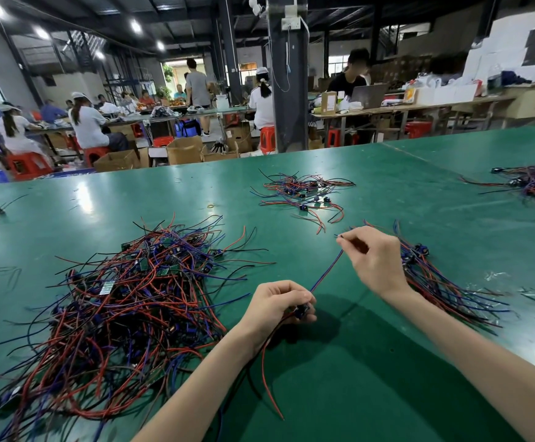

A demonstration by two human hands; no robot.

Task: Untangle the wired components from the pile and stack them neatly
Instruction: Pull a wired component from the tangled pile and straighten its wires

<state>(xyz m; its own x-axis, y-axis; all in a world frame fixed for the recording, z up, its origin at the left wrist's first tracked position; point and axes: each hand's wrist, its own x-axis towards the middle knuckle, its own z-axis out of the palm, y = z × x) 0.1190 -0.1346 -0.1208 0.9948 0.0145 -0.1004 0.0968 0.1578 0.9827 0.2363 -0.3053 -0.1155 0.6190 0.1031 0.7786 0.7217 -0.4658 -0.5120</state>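
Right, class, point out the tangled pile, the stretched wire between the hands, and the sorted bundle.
tangled pile (125, 301): head view, middle of the heap.
stretched wire (327, 272): head view, midway along its taut span.
sorted bundle (432, 279): head view, its middle wires.

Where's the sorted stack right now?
Head view, right of centre on the green table: the aligned stack lies just behind the right hand and forearm, opposite the big tangled pile at left.
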